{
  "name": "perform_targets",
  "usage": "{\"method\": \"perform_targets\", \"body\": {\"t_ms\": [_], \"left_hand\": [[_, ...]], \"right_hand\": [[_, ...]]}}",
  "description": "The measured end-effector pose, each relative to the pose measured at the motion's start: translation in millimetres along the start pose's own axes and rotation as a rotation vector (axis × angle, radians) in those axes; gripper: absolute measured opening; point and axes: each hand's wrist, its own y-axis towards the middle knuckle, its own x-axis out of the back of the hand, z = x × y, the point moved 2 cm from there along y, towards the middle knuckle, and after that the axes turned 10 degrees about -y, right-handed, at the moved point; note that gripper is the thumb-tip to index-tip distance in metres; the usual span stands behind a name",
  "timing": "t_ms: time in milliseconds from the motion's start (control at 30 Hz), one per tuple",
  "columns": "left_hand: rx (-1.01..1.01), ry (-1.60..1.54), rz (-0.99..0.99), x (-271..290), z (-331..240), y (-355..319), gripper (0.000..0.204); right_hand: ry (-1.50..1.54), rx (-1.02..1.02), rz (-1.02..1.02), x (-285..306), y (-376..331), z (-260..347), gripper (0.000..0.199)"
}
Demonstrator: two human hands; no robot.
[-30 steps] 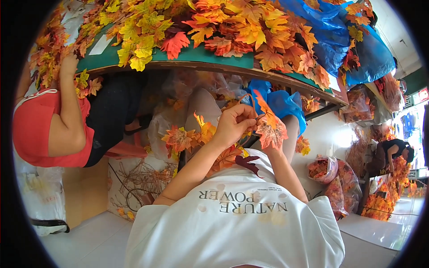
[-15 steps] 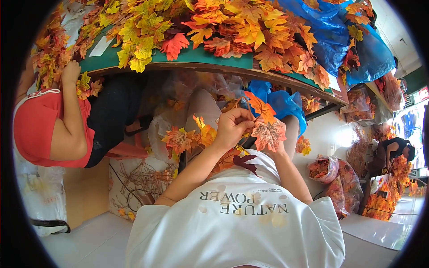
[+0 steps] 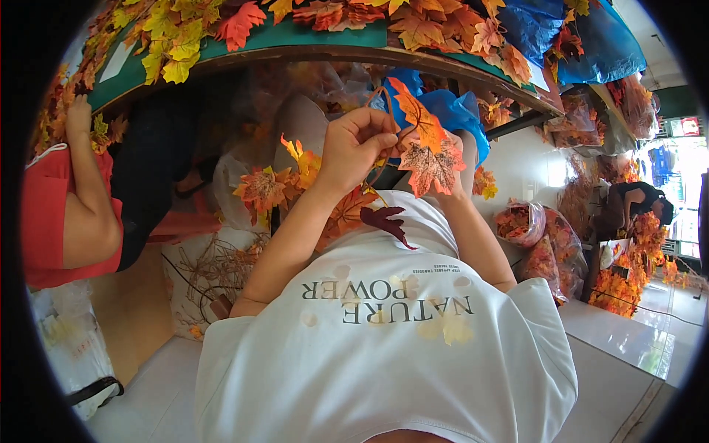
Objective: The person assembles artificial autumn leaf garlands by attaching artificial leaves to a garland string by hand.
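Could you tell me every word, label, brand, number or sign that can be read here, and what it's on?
White short-sleeved fabric shirt: large dark lettering, upside down in this view, legible, but I don't copy wording.
Same shirt: tiny dark lines, too small to read surely.
Whitish plastic bag, left: faint red marks, too blurred.
Red-and-white panel, far right: too blurred.

The place looked like a workshop for decorative foliage. Red, orange and yellow leaves (image 3: pixel 173 33) lay heaped along a green-topped table (image 3: pixel 295 38), and clear bags (image 3: pixel 521 223) stuffed with more bulged to the right. A person in red (image 3: pixel 77 214) sat at the same table, one hand beside the leaves; a person in black (image 3: pixel 641 198) bent near another pile farther off. The wearer's left hand (image 3: pixel 353 151) pinched a leafy sprig (image 3: pixel 432 161). Brown stems (image 3: pixel 203 269) lay tangled below.
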Motion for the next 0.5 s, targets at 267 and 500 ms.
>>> {"method": "perform_targets", "body": {"t_ms": [267, 500], "left_hand": [[0.021, 0.077, -0.036, -3.9, 7.0, -8.1, 0.009], [-0.015, 0.085, -0.087, -2.2, 9.8, -3.3, 0.008]], "right_hand": [[0.029, -0.048, -0.036, 5.2, -13.1, -3.0, 0.014], [-0.129, -0.032, -0.075, 2.4, -6.3, -1.0, 0.013]]}}
